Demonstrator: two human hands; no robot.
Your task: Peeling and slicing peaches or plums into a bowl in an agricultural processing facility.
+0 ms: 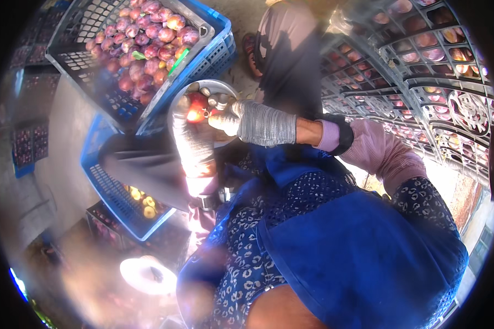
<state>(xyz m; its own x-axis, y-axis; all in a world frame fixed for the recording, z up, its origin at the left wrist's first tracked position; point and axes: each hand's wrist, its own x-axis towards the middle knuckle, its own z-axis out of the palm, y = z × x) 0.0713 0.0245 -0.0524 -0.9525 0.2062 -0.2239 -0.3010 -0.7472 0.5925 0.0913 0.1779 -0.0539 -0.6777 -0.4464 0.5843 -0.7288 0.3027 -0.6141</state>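
My left hand (195, 140), in a light knitted glove, holds a shiny red plum (196, 107) over a pale round bowl (226, 85). From the right comes my right hand (259, 123), in a grey knitted glove, its fingers bent and their tips against the plum's right side. A small ring-like spot shows at those fingertips; what it is cannot be told. More red shows just behind the right fingers. Both hands partly hide the bowl's inside.
A black crate (66, 76) of plums (148, 41) with a green-handled thing (178, 61) rests on a blue crate (218, 53). Another blue crate (107, 197) holds yellow cut fruit (149, 211). Stacked plum crates (415, 82) stand at right. My knees flank the bowl.
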